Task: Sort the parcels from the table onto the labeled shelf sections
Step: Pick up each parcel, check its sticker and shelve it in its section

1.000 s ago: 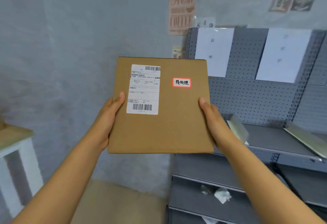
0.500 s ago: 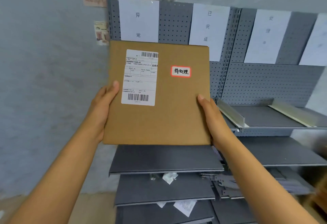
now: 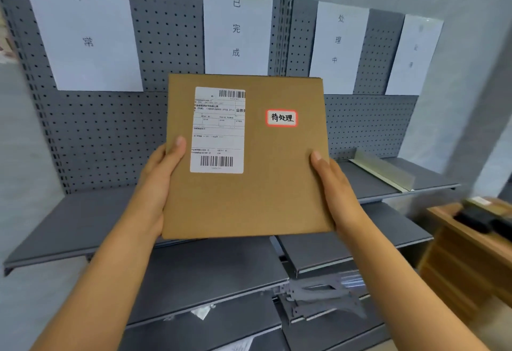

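Observation:
A flat brown cardboard parcel (image 3: 266,190) is held up in front of me, face toward the camera. It carries a white shipping label (image 3: 217,129) and a red-edged sticker (image 3: 281,118) with handwritten characters. My left hand (image 3: 156,184) grips its left edge, thumb on the front. My right hand (image 3: 336,192) grips its right edge the same way. Behind it stands the grey pegboard shelf (image 3: 83,220) with white paper section labels (image 3: 80,26) across the top. The shelf's middle is hidden by the parcel.
A metal divider (image 3: 383,169) stands on the top shelf at the right. Lower grey shelves (image 3: 210,273) hold scraps of paper and loose brackets (image 3: 318,295). A wooden table (image 3: 471,248) with a dark object sits at the right edge.
My view has swung right and closer to the shelf, so four paper labels now show. The parcel stays held in both hands, now in front of the shelf's middle.

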### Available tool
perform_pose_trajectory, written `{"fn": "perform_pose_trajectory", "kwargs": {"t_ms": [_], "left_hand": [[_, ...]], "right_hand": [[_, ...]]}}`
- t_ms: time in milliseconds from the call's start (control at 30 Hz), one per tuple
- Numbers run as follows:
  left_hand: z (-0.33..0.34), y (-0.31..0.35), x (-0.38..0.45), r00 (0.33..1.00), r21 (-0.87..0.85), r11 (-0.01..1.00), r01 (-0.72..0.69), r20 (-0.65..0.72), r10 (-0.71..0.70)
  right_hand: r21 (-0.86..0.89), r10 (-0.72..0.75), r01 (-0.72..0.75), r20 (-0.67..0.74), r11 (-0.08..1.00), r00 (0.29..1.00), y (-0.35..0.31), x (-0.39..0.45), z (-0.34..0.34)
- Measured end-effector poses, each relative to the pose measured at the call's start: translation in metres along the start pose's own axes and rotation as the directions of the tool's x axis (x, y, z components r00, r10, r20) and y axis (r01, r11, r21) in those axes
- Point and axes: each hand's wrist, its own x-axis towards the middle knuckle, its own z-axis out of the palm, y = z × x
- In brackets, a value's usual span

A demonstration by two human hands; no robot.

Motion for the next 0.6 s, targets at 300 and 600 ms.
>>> {"fn": "perform_pose_trajectory", "kwargs": {"t_ms": [300,600], "left_hand": [[0.152,-0.06,0.036,1.0,0.047,0.999,-0.005,-0.016,0.006],[0.308,-0.105,0.061,0.998,0.075,0.997,0.008,-0.06,-0.003]], "right_hand": [[-0.023,-0.045,0.045,-0.029,0.999,0.999,0.031,0.068,-0.157],[-0.005,-0.024,0.024,0.037,1.0,0.999,0.041,0.146,-0.309]]}}
